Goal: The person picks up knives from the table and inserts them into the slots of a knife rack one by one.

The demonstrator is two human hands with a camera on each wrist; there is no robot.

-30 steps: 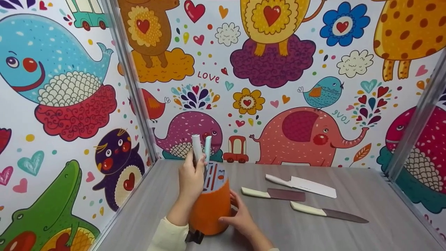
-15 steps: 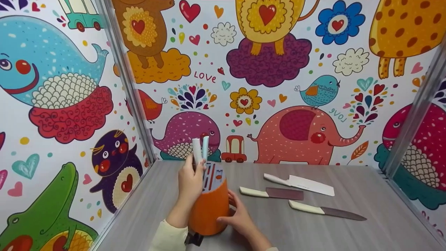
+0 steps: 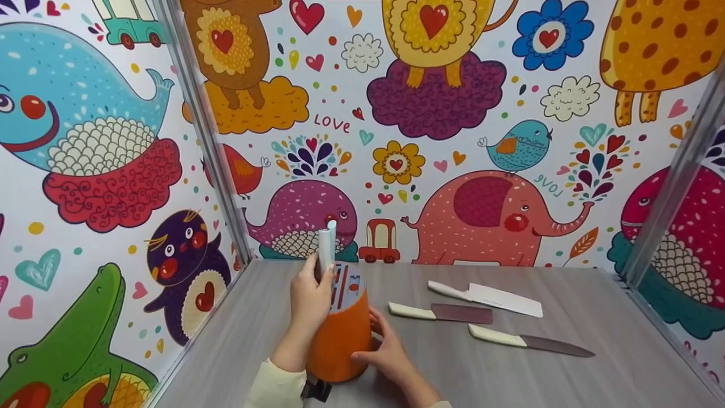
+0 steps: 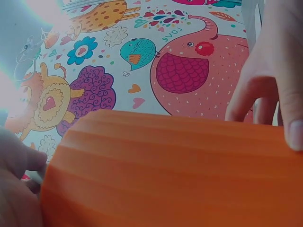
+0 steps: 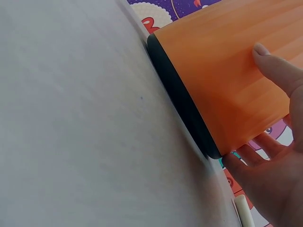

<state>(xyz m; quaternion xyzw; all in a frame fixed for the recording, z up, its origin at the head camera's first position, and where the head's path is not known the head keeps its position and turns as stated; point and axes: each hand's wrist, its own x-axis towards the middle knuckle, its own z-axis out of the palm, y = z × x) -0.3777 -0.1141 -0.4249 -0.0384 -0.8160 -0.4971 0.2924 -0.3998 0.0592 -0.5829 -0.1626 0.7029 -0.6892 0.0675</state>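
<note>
Far left: printed wall, 1 whale, 1 penguin, 1 crocodile on it; then 1 metal post. Next, 1 pale sleeve, left hand raised at the block's top left. Thumb and fingers close together, pinching 1 white handle, near upright. 1 light-blue handle just behind it, mostly hidden; can't tell if the fingers touch it too. Left wrist view only catches part of this hand at its left edge.

1 orange block, standing on the grey table, left of its middle; slotted top, several slots, exact count hidden by the hand. Black base seen from the right wrist. 1 black object by the block's foot, unclear what.

Right hand grips the block's right side low down: thumb on the near face, well apart from the fingers, which curl round the far side.

Right of that, 3 knives lying flat, apart, handles to the left: 1 dark square knife, 1 white cleaver behind it, 1 dark pointed knife in front. Far right, 1 more post.
</note>
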